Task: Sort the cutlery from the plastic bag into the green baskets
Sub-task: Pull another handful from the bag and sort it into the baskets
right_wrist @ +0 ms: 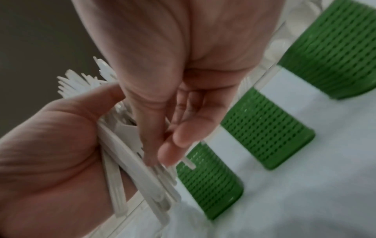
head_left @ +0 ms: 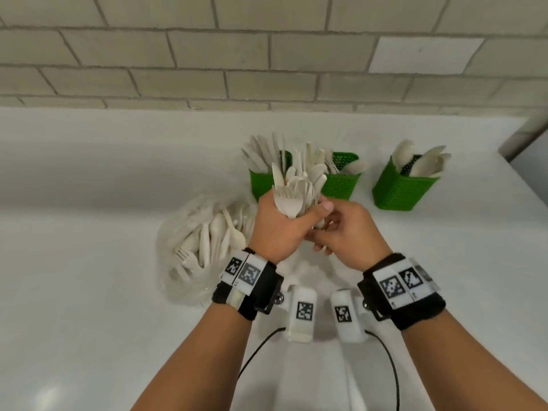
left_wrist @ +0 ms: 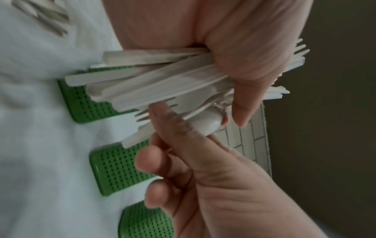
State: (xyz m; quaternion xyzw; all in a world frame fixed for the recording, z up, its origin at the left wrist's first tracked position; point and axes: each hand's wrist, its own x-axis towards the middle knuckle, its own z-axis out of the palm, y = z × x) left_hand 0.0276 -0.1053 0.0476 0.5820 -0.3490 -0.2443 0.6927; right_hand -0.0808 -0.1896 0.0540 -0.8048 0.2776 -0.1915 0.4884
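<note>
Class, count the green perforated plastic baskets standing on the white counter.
3: left basket behind the raised cutlery bundle, middle basket beside it, right basket apart. None seems hidden.

both forearms are bare, no sleeves. each wrist has a black band (head_left: 261, 295) with white tags printed in black-and-white square codes (head_left: 404, 284). a white box (head_left: 301, 312) with another code hangs off each band's inner side, and a thin black cable (head_left: 388, 363) trails from each one.

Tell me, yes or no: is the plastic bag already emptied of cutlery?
No: the plastic bag on the counter holds a pile of pale cutlery.
</note>
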